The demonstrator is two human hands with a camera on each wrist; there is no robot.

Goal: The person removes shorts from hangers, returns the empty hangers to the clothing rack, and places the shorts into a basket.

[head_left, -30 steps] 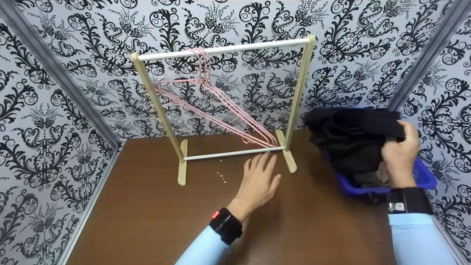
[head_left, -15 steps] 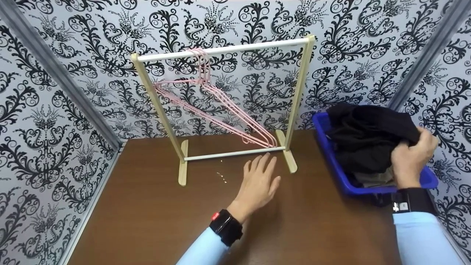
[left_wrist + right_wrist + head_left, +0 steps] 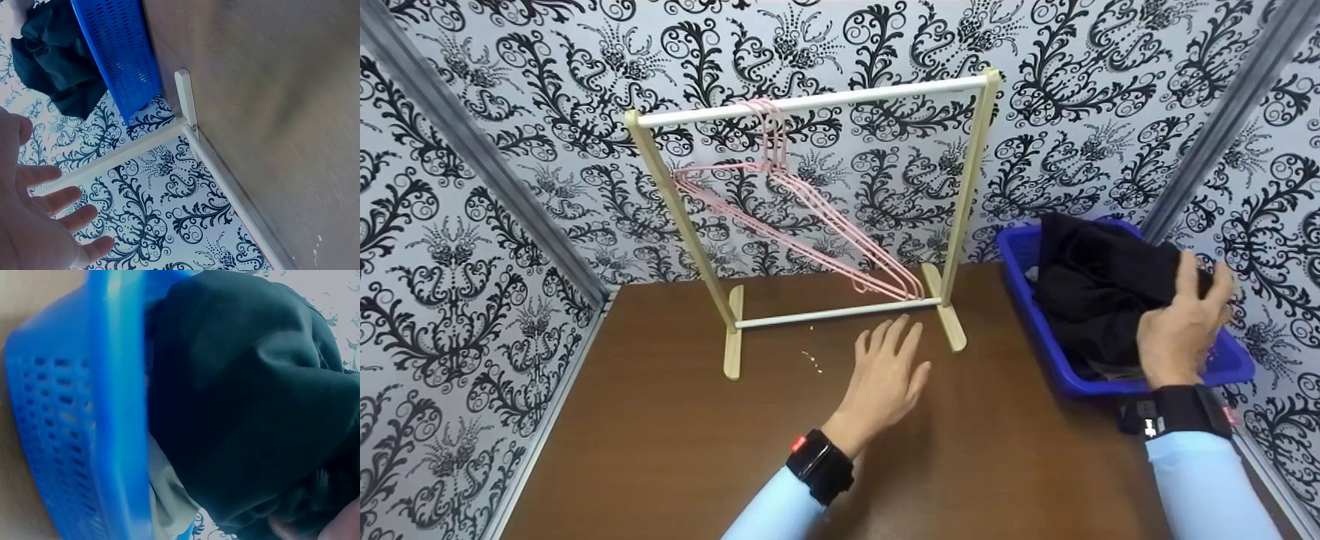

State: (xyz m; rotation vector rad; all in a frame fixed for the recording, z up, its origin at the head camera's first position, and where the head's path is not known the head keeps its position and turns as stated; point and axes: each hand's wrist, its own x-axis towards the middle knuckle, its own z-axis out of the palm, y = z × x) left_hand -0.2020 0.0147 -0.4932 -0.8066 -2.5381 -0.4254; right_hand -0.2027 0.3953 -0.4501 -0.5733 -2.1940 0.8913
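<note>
My right hand [image 3: 1181, 330] holds a crumpled black garment [image 3: 1091, 270], its fingers curled at the cloth's right side. The bunched cloth is over and partly inside a blue plastic basket [image 3: 1061, 367]. In the right wrist view, the dark fabric [image 3: 242, 394] fills the middle, above a pale cloth [image 3: 171, 495] by the basket's rim [image 3: 121, 405]. My left hand [image 3: 881, 375] is held out with fingers spread, below the rack's lower bar, gripping nothing. The left wrist view shows this palm [image 3: 39, 225] with its fingers loosely extended.
A wooden garment rack [image 3: 971, 187] with white bars stands on the brown table [image 3: 675, 450] against patterned walls. Several pink hangers [image 3: 840, 225] hang from its top bar [image 3: 877, 94]. Small pale flecks [image 3: 812, 361] lie on the tabletop.
The black garment first moved right over the basket with my right hand, then sank lower. The right hand has shifted slightly back left and its fingers have spread somewhat. My left hand stays put.
</note>
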